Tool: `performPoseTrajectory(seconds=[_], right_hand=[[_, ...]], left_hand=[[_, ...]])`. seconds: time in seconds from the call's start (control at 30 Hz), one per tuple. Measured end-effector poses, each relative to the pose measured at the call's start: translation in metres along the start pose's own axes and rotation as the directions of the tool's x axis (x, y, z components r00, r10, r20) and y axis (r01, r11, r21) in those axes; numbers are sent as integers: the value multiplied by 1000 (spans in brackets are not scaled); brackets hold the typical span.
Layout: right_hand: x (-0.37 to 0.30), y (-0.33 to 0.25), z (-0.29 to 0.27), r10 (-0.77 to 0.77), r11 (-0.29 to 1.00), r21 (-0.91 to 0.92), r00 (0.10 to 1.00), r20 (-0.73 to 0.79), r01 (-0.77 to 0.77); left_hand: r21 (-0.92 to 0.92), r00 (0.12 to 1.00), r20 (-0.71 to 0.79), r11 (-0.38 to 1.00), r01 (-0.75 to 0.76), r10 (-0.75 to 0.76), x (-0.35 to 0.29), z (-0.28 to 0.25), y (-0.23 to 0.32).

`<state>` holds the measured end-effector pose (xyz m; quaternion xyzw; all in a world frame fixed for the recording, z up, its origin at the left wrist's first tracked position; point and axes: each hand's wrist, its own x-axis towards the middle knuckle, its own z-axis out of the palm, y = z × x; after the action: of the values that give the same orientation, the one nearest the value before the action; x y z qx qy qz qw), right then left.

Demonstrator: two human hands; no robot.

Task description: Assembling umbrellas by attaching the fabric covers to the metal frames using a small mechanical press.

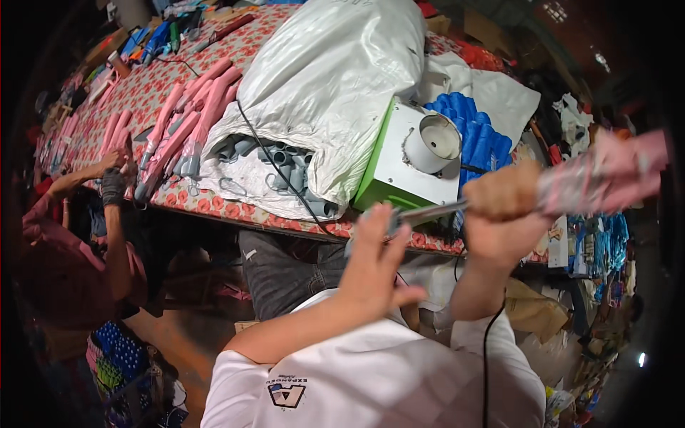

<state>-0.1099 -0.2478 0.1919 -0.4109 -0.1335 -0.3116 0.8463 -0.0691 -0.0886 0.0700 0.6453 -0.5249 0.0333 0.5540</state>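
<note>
My right hand [503,214] is closed around a long bundle wrapped in pink and clear plastic [606,175], held up level in front of me and blurred by motion. A thin grey rod end [432,212] sticks out of the bundle toward my left. My left hand [374,260] is raised with its fingers spread, the fingertips at the tip of that rod; whether they grip it I cannot tell. Behind both hands a green and white box machine [399,171] with a white round socket on top stands at the table's near edge.
A table with a red floral cloth [143,85] carries a big white plastic sack [335,71], grey tubes [285,160], pink wrapped bundles [185,121] and blue tubes [481,132]. Another person's gloved hand [112,187] reaches the table at left. A black cable [275,167] crosses the sack.
</note>
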Motion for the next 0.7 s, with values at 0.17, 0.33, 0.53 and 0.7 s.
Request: performPoseTrajectory(seconds=[0.17, 0.33, 0.53, 0.7], right_hand=[[80, -89, -11, -60, 976, -206, 997, 38, 67], [101, -68, -43, -20, 947, -320, 1000, 3, 20], [59, -88, -29, 21, 987, -158, 997, -72, -32], [19, -108, -26, 47, 961, -274, 999, 13, -42]], left_hand=[[-472, 917, 362, 881, 26, 167, -29, -1, 13], [-265, 956, 266, 945, 192, -120, -18, -24, -19], [-24, 890, -284, 931, 364, -356, 80, -21, -141], [422, 885, 17, 806, 416, -466, 22, 7, -261]])
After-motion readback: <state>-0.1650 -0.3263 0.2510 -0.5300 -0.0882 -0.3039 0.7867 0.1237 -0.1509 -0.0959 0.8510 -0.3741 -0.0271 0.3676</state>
